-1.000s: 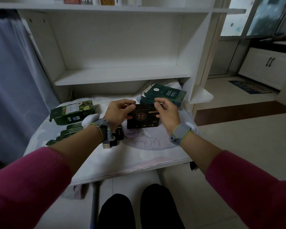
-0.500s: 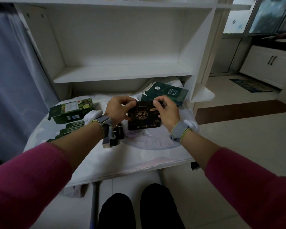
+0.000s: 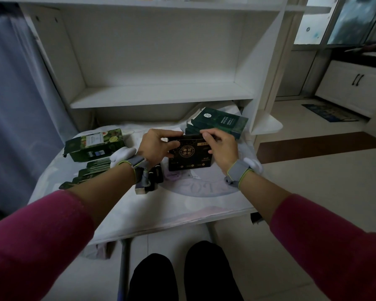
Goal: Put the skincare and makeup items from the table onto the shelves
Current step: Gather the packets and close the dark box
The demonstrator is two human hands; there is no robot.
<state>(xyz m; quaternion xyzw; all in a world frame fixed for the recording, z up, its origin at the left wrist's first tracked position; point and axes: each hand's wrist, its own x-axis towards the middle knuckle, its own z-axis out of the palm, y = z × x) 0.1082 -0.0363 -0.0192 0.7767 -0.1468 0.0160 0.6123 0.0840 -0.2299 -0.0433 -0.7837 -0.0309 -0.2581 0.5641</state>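
Note:
Both hands hold a black box with gold print (image 3: 188,156) just above the white table (image 3: 182,205). My left hand (image 3: 155,146) grips its left edge and my right hand (image 3: 220,146) pinches its top right corner. Behind it, at the back right, lies a dark green mask box (image 3: 221,121) on a stack. An open green box with fruit pictures (image 3: 96,144) sits at the left, with green sachets (image 3: 89,172) fanned out in front of it. Small dark tubes (image 3: 152,179) lie under my left wrist. The white shelf (image 3: 161,95) stands bare behind the table.
A blue-grey curtain (image 3: 15,105) hangs at the left. The shelf unit's right side panel (image 3: 263,83) and a rounded corner shelf (image 3: 267,124) stand beside the mask box. White cabinets (image 3: 352,88) are far right. My dark shoes (image 3: 182,276) show below the table's edge.
Both hands have lifted the black box slightly up and away from me, toward the shelf. The view has tilted a little with it.

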